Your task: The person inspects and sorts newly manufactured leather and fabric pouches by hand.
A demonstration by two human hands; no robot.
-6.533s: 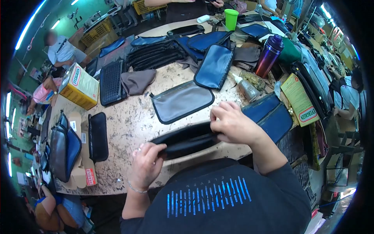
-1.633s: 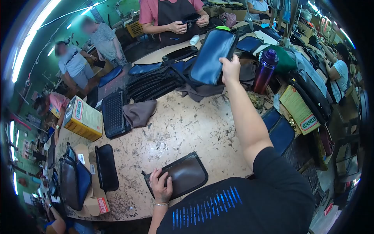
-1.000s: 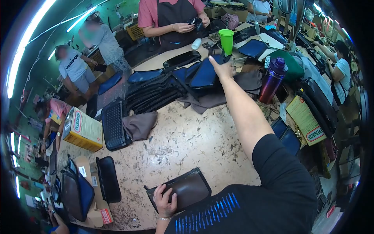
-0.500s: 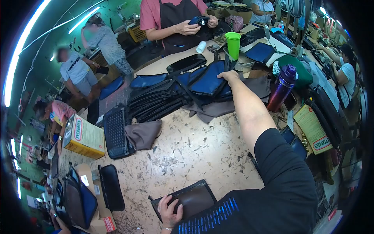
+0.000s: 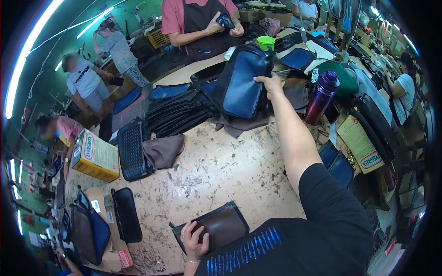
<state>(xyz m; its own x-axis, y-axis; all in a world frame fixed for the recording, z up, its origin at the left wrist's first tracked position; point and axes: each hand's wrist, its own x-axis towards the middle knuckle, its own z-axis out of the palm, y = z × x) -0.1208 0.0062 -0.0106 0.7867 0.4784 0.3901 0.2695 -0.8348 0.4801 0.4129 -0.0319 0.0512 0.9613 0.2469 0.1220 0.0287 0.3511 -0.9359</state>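
Observation:
My right hand (image 5: 270,86), arm stretched out, grips the edge of a blue and black pouch (image 5: 242,80). The pouch is tilted up above the pile at the table's far side. My left hand (image 5: 195,240) lies with fingers spread on a dark brown flat pouch (image 5: 224,225) at the near edge. Under and beside the raised pouch are a stack of black pieces (image 5: 177,112) and brown cloth (image 5: 235,126).
A yellow Evergreen can (image 5: 95,155) and a black woven pouch (image 5: 132,149) stand on the left. A purple bottle (image 5: 321,96) and a green cup (image 5: 265,43) are at the right and back. Across the table, a person in an apron (image 5: 207,41) holds a dark blue item.
My right hand has closed on the blue pouch and lifted it up off the pile, tilting it. The left hand stays on the brown pouch. The view has shifted slightly.

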